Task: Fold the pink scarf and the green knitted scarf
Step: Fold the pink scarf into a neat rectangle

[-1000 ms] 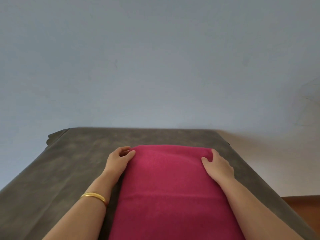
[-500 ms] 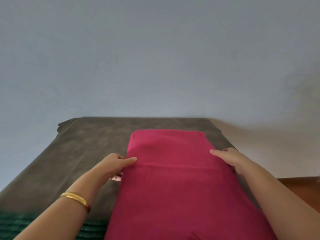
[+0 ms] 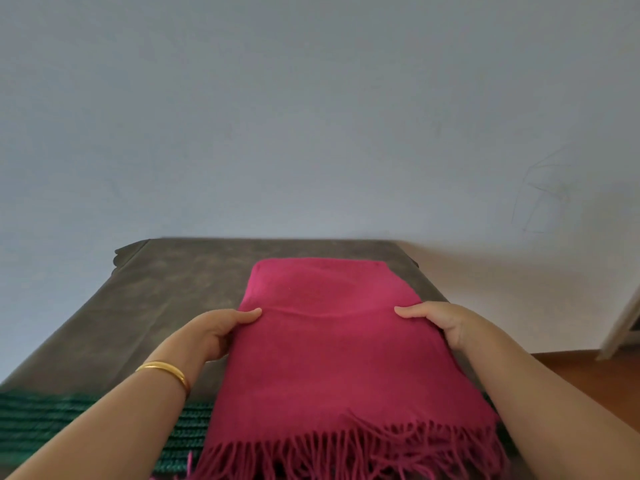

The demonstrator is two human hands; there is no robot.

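Observation:
The pink scarf (image 3: 332, 348) lies lengthwise down the middle of the grey table (image 3: 159, 292), its fringe at the near end. My left hand (image 3: 214, 330) grips its left edge, thumb on top and fingers underneath. My right hand (image 3: 440, 323) grips the right edge at the same height, with a shallow crease in the cloth running between them. The green knitted scarf (image 3: 59, 420) lies across the near left of the table, partly under my left forearm and under the pink scarf.
A plain pale wall stands right behind the table's far edge. Wooden floor (image 3: 588, 368) shows to the right of the table, with a white door frame (image 3: 623, 323) at the far right edge.
Both hands drew back from the scarf's far end toward me and took hold of its side edges. The view tilted down, bringing the fringe and green scarf into sight.

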